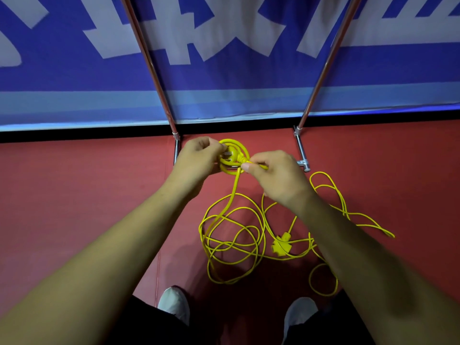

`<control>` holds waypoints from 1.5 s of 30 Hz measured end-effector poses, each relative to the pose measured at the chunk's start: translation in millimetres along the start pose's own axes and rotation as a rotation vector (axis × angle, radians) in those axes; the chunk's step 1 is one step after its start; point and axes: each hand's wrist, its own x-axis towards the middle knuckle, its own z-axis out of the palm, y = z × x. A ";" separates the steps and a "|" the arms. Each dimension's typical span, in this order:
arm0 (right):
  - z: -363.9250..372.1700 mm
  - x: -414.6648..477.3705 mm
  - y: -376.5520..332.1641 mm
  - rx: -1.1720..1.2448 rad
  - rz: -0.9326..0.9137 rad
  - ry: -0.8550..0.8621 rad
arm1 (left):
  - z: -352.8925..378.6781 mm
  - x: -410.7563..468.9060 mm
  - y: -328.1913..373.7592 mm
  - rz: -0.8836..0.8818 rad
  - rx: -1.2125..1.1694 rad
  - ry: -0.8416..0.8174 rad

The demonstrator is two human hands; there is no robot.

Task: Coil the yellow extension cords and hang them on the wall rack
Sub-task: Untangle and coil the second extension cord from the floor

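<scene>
Yellow cord coil (234, 151) in pinching grip of left hand (199, 156) and right hand (277, 176); loose tangle (232, 236), socket block (281, 245), rack feet (302, 154) nearby

The yellow cord (234, 195) I'm holding has a smooth plastic-looking jacket with a slight sheen, same as the socket block (281, 245) on the near floor. The plug prongs (227, 154) look like dull bare metal. The far rack poles (146, 58) are polished shiny metal. The red floor (74, 195) is matt, the banner (224, 78) too, and my shoes (174, 303) look like pale cloth.
</scene>
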 end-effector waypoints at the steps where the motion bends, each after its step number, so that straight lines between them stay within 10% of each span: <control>1: -0.3 0.3 -0.9 0.003 -0.013 0.025 | -1.7 2.0 -0.1 -0.065 -0.064 0.031; 6: -10.9 2.4 -6.8 0.370 0.007 0.071 | -33.4 16.7 2.0 -0.338 -0.335 0.056; 17: -25.5 13.4 -7.7 1.259 0.423 0.183 | -19.7 -1.4 0.8 -0.212 -0.304 -0.455; 25: -33.2 20.2 16.9 1.065 0.628 0.386 | -36.1 1.3 -3.8 -0.169 0.209 -0.441; 31: -26.6 17.5 34.4 0.782 0.774 0.286 | -35.8 7.9 -0.8 -0.126 0.115 -0.226; 45: -27.5 10.5 -5.7 1.116 0.258 -0.016 | -18.5 -4.4 -19.3 -0.006 0.328 -0.697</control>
